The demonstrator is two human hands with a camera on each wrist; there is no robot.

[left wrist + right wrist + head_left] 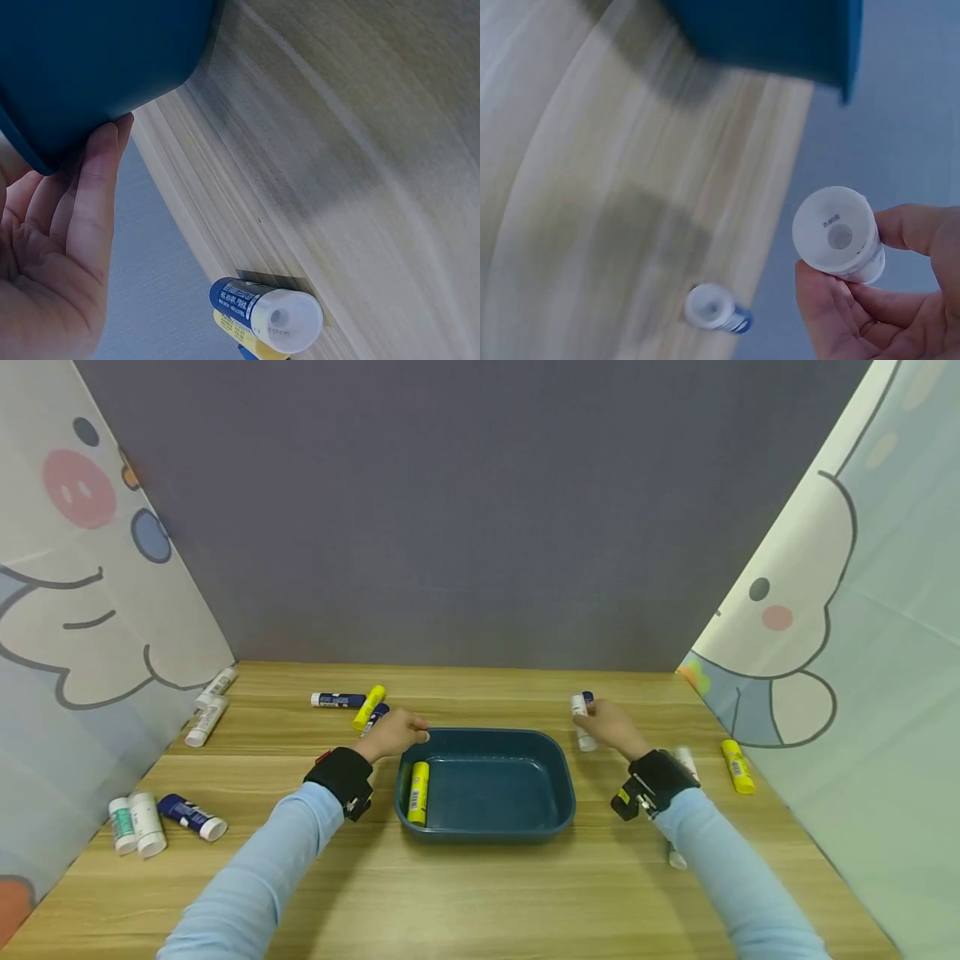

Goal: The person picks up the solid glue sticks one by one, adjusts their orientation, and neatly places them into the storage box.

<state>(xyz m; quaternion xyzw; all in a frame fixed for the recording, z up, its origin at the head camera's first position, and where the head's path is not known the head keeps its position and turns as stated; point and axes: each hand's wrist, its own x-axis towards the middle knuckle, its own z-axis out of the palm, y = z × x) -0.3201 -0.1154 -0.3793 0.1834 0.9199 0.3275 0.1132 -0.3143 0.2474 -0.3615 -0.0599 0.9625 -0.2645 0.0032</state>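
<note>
Right hand (611, 728): fingers pinching a white tube (836, 225), at 2 o'clock from the blue bin (487, 837)
Left hand (393, 735): gripping the blue bin's rim at 10 o'clock
Yellow tube (418, 794): inside the blue bin, at 9 o'clock
Dark blue tube (588, 697): on the surface (480, 902), near the right hand

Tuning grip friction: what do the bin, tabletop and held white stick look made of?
Bin: likely plastic, satin; soft highlights, lipped rim.
Tabletop: wood or wood-look laminate, low sheen; streaky grain.
White stick: probably smooth plastic; moulded-looking recess in its end.
</note>
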